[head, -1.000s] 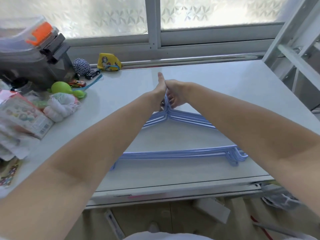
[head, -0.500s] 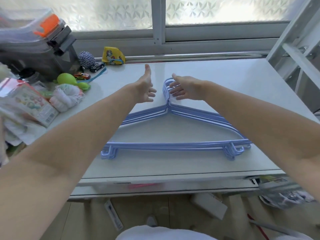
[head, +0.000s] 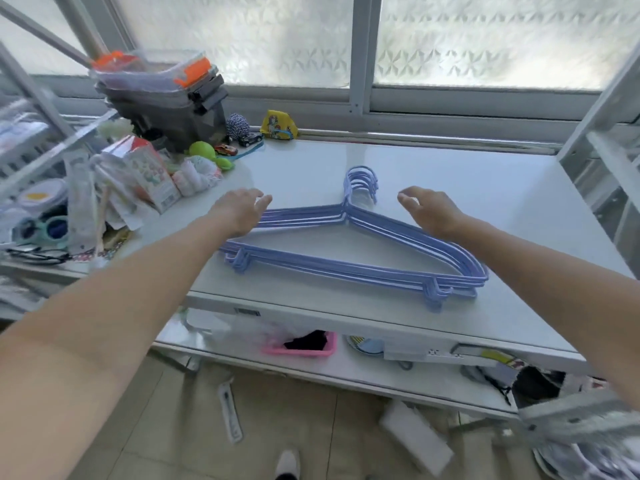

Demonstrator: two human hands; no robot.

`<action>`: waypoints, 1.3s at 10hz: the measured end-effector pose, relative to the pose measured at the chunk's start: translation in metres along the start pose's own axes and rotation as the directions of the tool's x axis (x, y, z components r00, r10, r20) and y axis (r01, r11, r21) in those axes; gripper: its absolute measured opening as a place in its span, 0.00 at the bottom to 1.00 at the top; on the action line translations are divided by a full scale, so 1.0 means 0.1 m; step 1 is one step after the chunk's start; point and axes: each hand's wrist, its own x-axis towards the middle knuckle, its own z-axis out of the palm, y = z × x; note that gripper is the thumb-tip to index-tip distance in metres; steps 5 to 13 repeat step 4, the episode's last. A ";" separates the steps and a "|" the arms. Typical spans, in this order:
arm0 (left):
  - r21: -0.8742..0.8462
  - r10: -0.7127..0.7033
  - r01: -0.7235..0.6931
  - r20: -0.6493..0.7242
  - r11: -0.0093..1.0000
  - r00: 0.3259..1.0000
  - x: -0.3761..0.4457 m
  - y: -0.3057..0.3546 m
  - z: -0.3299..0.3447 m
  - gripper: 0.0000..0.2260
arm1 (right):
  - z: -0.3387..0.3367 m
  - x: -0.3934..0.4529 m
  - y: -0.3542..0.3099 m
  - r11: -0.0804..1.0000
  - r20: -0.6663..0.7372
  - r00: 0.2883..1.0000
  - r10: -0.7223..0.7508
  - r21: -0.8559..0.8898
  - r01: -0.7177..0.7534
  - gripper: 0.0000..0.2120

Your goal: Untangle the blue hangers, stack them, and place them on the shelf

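A stack of several blue hangers (head: 346,268) lies flat on the white shelf top (head: 485,188), hooks pointing toward the window. My left hand (head: 239,211) hovers over the stack's left shoulder, fingers spread, holding nothing. My right hand (head: 427,211) hovers over the right shoulder, fingers loosely curled and apart, also empty. Neither hand grips the hangers. My left forearm hides part of the stack's left end.
Clutter fills the shelf's left side: stacked plastic bins (head: 162,95), a green toy (head: 202,150), toy cars (head: 249,139), a yellow pouch (head: 278,124), packets (head: 149,171). A pink basket (head: 301,346) sits on the lower shelf. A metal rack upright (head: 602,109) stands at right.
Both hands have let go of the hanger hooks and drawn apart and back over the stack's shoulders. The view has shifted, showing more of the left clutter.
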 end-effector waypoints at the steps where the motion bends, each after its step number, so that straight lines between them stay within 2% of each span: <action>1: 0.071 0.002 -0.002 0.002 0.997 1.000 -0.21 -0.20 -0.13 0.19 | -0.16 -0.22 0.03 0.996 -0.039 0.999 0.016 -0.086 -0.019 0.21; 2: 0.223 0.064 -0.074 0.054 0.972 0.997 -0.44 -0.23 -0.28 0.20 | -0.30 -0.55 -0.03 0.969 -0.009 0.998 0.067 -0.238 -0.068 0.24; 3: 0.400 0.121 -0.121 0.027 0.908 0.992 -0.74 -0.23 -0.45 0.26 | -0.37 -0.95 -0.13 0.912 -0.043 0.992 0.121 -0.389 -0.129 0.26; 4: 0.495 0.206 -0.175 -0.009 0.851 0.978 -1.11 -0.32 -0.54 0.31 | -0.33 -1.39 -0.33 0.882 -0.112 0.985 0.133 -0.441 -0.169 0.28; 13: 0.495 0.206 -0.175 -0.009 0.851 0.978 -1.11 -0.32 -0.54 0.31 | -0.33 -1.39 -0.33 0.882 -0.112 0.985 0.133 -0.441 -0.169 0.28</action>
